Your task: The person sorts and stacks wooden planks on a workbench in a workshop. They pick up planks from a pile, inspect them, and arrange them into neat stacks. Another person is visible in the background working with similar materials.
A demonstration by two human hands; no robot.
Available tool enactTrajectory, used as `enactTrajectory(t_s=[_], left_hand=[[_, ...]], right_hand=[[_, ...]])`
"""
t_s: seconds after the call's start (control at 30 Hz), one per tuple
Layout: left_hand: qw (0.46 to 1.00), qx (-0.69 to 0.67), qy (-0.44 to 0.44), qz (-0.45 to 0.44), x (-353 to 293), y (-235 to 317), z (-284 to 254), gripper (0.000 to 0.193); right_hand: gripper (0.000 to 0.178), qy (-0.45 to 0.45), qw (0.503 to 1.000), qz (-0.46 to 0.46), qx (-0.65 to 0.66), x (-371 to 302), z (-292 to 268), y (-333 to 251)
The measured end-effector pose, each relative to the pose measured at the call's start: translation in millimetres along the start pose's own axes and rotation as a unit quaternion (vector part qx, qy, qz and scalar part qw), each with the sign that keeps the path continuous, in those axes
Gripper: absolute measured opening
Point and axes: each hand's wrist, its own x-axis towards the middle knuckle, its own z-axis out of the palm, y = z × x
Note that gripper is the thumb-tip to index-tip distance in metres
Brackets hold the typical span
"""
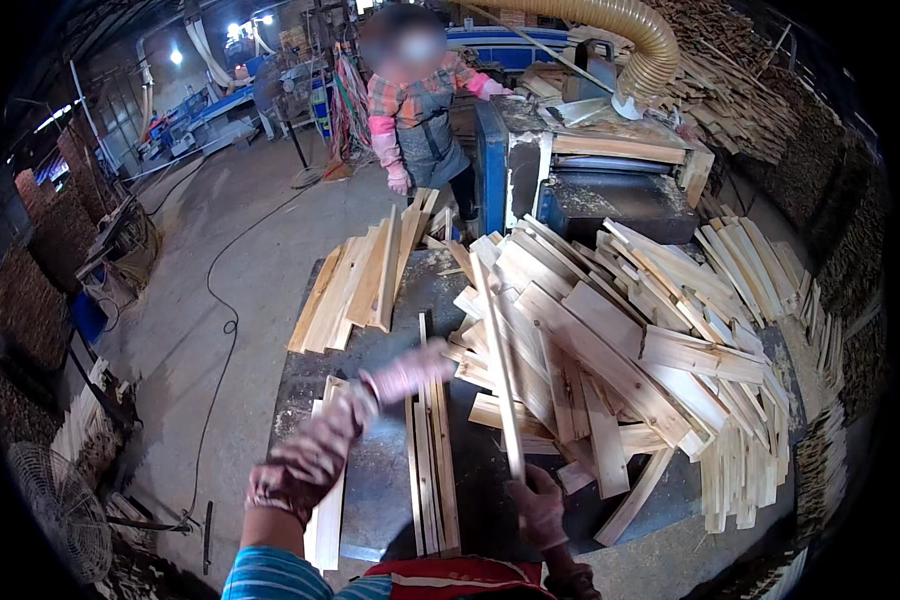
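Observation:
My right hand [538, 508], gloved, is closed round the near end of a long narrow wooden board [494, 350], which is tilted up and reaches away over the table. My left hand [410, 372], in a pinkish glove and blurred by motion, is over several narrow wooden strips [430, 490] lying lengthwise side by side; its fingers are too smeared to read. To the right of the held board spreads a jumbled heap of pale planks [595, 345]. Partly hidden by my left forearm, more boards [325, 520] lie along the table's left edge.
The dark table [375, 505] also carries a row of planks [355, 285] at its far left. Beyond it, a co-worker [425, 120] in pink gloves stands beside a blue planer-like machine [615, 195] with a yellow hose [660, 45]. A cable [232, 325] crosses the floor; a fan [55, 500] stands lower left.

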Motion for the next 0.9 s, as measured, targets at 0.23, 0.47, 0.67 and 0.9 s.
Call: enactTrajectory(t_s=[0.23,0.47,0.67,0.9], left_hand=[[0.825,-0.562,0.003,0.066,-56,-70,158,0.054],[0.767,-0.635,0.080,-0.036,-87,-70,106,0.050],[0.605,-0.790,-0.073,0.064,-68,-93,85,0.061],[0.628,-0.774,-0.044,0.062,-67,-96,70,0.075]], right_hand=[[0.064,-0.046,0.954,-0.180,-0.237,0,66,-4],[0.068,-0.002,0.886,-0.254,-0.388,58,24,-27],[0.090,0.057,0.688,-0.272,-0.671,118,-35,-7],[0.084,0.010,0.675,-0.353,-0.648,133,-51,-29]])
